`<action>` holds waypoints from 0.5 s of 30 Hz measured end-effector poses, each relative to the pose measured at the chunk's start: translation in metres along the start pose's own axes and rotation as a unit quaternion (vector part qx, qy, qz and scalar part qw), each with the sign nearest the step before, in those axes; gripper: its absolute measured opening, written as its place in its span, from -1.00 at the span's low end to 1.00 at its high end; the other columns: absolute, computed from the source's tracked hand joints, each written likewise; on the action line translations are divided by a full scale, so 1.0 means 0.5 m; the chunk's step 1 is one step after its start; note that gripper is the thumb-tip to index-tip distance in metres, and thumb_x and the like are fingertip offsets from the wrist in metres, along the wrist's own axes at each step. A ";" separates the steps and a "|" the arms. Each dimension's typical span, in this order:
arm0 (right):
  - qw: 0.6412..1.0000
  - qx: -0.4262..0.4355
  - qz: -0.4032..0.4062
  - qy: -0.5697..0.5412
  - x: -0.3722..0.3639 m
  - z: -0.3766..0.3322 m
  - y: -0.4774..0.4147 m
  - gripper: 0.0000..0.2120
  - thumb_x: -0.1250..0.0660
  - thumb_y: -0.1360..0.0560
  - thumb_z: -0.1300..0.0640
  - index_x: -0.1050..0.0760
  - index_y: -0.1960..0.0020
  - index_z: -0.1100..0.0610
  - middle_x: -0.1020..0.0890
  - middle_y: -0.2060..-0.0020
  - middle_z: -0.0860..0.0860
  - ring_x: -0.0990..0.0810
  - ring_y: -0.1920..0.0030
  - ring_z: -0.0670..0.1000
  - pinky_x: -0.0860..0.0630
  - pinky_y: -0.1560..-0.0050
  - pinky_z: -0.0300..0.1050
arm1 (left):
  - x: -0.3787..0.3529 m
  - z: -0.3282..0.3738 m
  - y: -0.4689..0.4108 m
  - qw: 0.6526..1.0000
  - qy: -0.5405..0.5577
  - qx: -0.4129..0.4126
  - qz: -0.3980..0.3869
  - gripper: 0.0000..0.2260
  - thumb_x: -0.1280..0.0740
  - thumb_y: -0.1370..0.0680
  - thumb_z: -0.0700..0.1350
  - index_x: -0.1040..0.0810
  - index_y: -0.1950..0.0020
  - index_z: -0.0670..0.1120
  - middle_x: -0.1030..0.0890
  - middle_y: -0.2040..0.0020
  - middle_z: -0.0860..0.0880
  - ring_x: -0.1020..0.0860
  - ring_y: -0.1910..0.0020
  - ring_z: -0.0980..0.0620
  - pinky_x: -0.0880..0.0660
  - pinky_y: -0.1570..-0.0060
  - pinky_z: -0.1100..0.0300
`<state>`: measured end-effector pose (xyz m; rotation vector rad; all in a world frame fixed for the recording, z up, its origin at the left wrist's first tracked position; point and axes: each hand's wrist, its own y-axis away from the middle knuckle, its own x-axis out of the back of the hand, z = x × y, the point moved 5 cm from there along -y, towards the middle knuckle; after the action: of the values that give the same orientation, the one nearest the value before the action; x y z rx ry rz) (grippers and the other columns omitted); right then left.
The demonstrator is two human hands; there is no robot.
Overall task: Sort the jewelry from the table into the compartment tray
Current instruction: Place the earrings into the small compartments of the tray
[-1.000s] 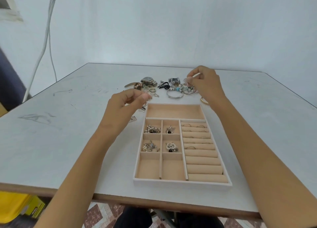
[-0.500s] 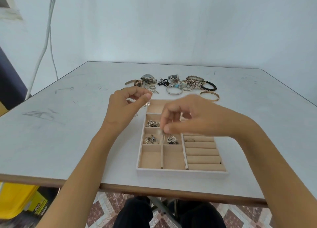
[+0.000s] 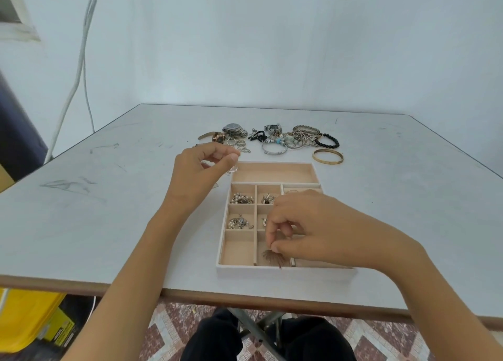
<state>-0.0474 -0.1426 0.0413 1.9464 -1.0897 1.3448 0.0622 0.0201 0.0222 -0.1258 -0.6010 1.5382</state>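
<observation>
Moved: your right hand has dropped from above the middle of the tray to its near row since half a second back. Your left hand has barely shifted.
Right hand: thumb and forefinger pinch the top of a brown feather-shaped piece, its thin dark strands fanning downward. The other fingers curl in.
Where the piece is: it hangs in the near middle square of the beige fabric-lined compartment tray, tips close to the front wall. Whether it touches the floor, I can't tell.
Left hand: raised just beside the tray's far left corner, fingers curled, thumb tip towards forefinger. A small round silvery piece shows right under your thumb; held or lying on the table, I can't tell.
Tray: rectangular, soft matte lining, one long compartment across the far end and small squares on the left. A pearly bead cluster sits in the far left square, a second silvery cluster in the square nearer you, and a spiky silver piece in the far middle square. Your right hand covers most of the right side.
Pile: beyond the tray, on the scuffed pale grey table, lies a tangle of metal watches and chains, with a thin silver bangle, a black bead bracelet and a smooth gold bangle along its near and right sides.
</observation>
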 end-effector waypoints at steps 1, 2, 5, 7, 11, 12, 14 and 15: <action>1.000 -0.006 -0.001 0.017 -0.001 -0.003 -0.002 -0.94 -0.33 -0.44 0.08 -0.55 0.18 -0.05 -0.51 0.27 -0.12 -0.46 0.16 -0.14 -0.49 0.06 -0.11 | -0.001 0.000 0.000 1.000 0.001 0.000 -0.002 -0.93 -0.42 -0.50 -0.11 -0.68 0.06 -0.04 -0.67 0.15 -0.06 -0.54 0.20 0.11 -0.39 0.39 0.46; 0.999 -0.011 -0.002 0.033 -0.002 -0.006 -0.003 -0.93 -0.33 -0.44 0.08 -0.53 0.19 -0.07 -0.53 0.27 -0.12 -0.47 0.16 -0.15 -0.49 0.06 -0.11 | -0.002 -0.001 0.001 1.000 0.000 0.001 -0.005 -0.93 -0.42 -0.50 -0.12 -0.68 0.06 -0.04 -0.67 0.16 -0.04 -0.54 0.20 0.13 -0.40 0.36 0.45; 0.997 -0.018 0.006 0.078 -0.001 -0.016 -0.006 -0.93 -0.30 -0.45 0.08 -0.52 0.18 -0.06 -0.48 0.31 -0.16 -0.47 0.18 -0.15 -0.49 0.11 -0.14 | -0.006 -0.004 0.002 1.000 -0.009 0.002 -0.013 -0.95 -0.42 -0.49 -0.12 -0.68 0.08 -0.01 -0.66 0.20 0.07 -0.54 0.21 0.19 -0.41 0.23 0.38; 0.995 -0.023 0.013 0.092 -0.001 -0.018 -0.006 -0.93 -0.29 -0.44 0.09 -0.55 0.18 -0.03 -0.44 0.33 -0.17 -0.46 0.18 -0.15 -0.49 0.14 -0.15 | -0.006 -0.005 0.002 1.000 -0.010 0.003 -0.014 -0.95 -0.43 -0.49 -0.11 -0.68 0.09 0.00 -0.65 0.21 0.09 -0.53 0.22 0.20 -0.41 0.23 0.37; 0.993 -0.027 0.024 0.108 -0.001 -0.016 -0.009 -0.92 -0.30 -0.42 0.10 -0.58 0.18 -0.02 -0.44 0.34 -0.17 -0.47 0.18 -0.14 -0.51 0.15 -0.13 | -0.004 -0.004 0.000 1.000 -0.015 0.000 -0.009 -0.95 -0.43 -0.49 -0.11 -0.68 0.09 0.00 -0.66 0.20 0.06 -0.53 0.23 0.20 -0.40 0.27 0.45; 0.993 -0.026 0.027 0.113 -0.002 -0.016 -0.010 -0.91 -0.31 -0.42 0.10 -0.58 0.18 -0.02 -0.43 0.35 -0.17 -0.47 0.18 -0.15 -0.50 0.16 -0.15 | -0.004 -0.003 0.000 1.000 -0.016 0.000 -0.009 -0.95 -0.43 -0.49 -0.11 -0.68 0.09 0.00 -0.66 0.20 0.06 -0.53 0.23 0.20 -0.40 0.27 0.45; 0.992 -0.021 0.034 0.119 -0.003 -0.015 -0.010 -0.91 -0.31 -0.42 0.09 -0.59 0.17 -0.03 -0.40 0.36 -0.19 -0.43 0.20 -0.17 -0.46 0.19 -0.20 | -0.005 -0.003 0.000 1.000 -0.016 0.000 -0.008 -0.95 -0.42 -0.49 -0.12 -0.68 0.08 -0.02 -0.66 0.20 0.04 -0.54 0.21 0.18 -0.41 0.28 0.45; 0.992 -0.019 0.038 0.118 -0.003 -0.015 -0.010 -0.92 -0.31 -0.42 0.08 -0.59 0.17 -0.04 -0.39 0.37 -0.19 -0.42 0.22 -0.18 -0.43 0.21 -0.23 | -0.005 -0.003 0.001 1.000 -0.015 0.000 -0.008 -0.94 -0.42 -0.49 -0.12 -0.68 0.07 -0.03 -0.66 0.19 0.02 -0.54 0.21 0.17 -0.41 0.30 0.45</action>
<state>-0.0472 -0.1335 0.0426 1.6829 -1.0743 1.5395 0.0626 0.0183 0.0201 -0.0971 -0.6238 1.5266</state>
